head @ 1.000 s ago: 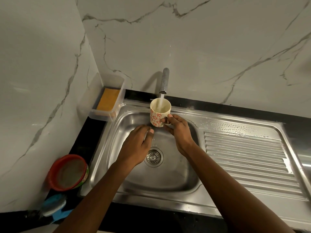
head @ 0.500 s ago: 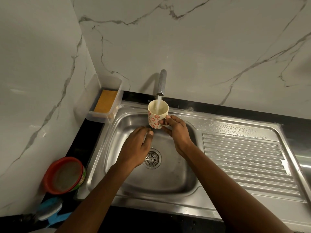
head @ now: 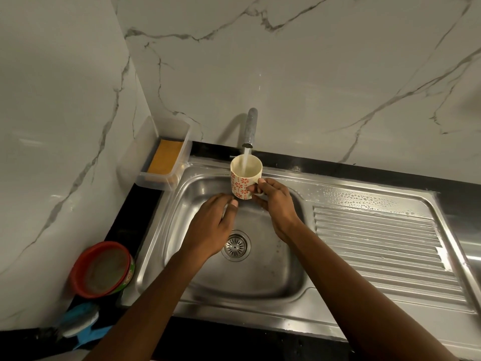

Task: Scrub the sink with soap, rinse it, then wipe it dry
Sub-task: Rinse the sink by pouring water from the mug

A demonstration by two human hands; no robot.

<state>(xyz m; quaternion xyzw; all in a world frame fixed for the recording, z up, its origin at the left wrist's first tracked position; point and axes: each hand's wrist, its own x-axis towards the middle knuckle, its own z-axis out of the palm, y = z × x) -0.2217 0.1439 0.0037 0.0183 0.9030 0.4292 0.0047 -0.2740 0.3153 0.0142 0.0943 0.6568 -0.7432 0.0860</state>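
Sink rinsing needs water: right hand pinches the floral mug under the tap; left hand hovers loose-fingered beside.

The sink is shiny steel, the counter glossy black stone, the mug glazed, the box clear plastic.

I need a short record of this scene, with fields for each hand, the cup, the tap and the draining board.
left hand: open, above the stainless steel sink basin
right hand: grips the white mug with red flowers at its handle
grey metal tap: water runs into the mug
ribbed steel draining board: soap foam along its far edge
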